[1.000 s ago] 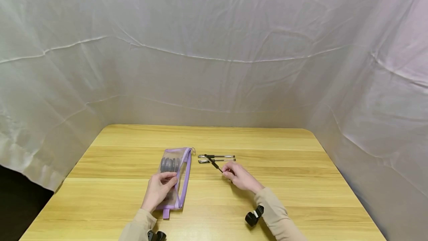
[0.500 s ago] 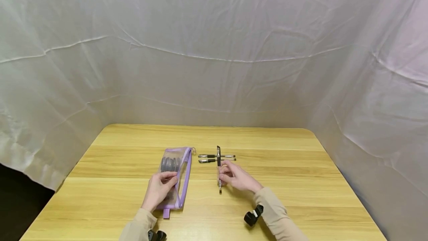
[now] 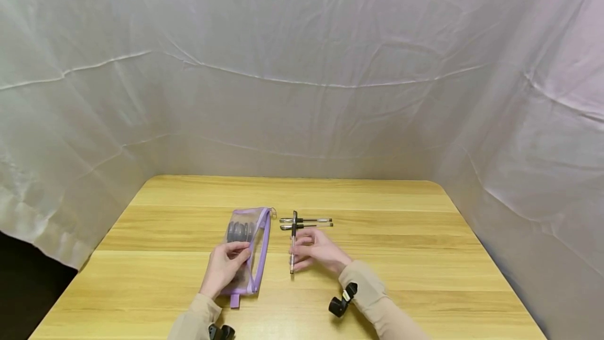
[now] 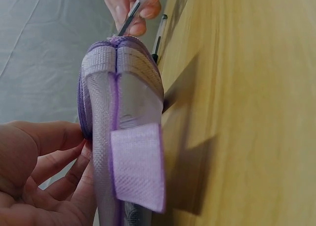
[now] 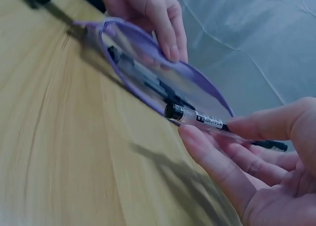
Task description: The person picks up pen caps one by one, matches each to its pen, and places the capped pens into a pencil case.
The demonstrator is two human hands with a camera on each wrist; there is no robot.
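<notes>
A see-through mesh pencil pouch with purple edging (image 3: 262, 258) lies left of centre, its zipped mouth gaping toward the right. My left hand (image 3: 224, 267) pinches the near wall of that mouth between thumb and fingers. Through the mesh show several dark rounded shapes (image 3: 240, 232), and the right wrist view reveals a pen (image 5: 143, 76) inside. Between thumb and fingers my right hand (image 3: 323, 252) holds a clear-barrelled gel pen (image 5: 200, 118) with a black cap, just right of the pouch opening. The pen points away from the person, cap end far.
Two more capped gel pens (image 3: 317, 220) lie side by side on the wooden table (image 3: 401, 235), partly overlapped by the held pen in the head view. A purple tab (image 3: 235, 301) sticks out from the pouch's near end. Pale cloth (image 3: 302, 119) hangs behind and at the sides.
The right hand has turned the held pen from slanting to lengthwise and moved it left toward the pouch. The left hand and pouch have stayed in place.
</notes>
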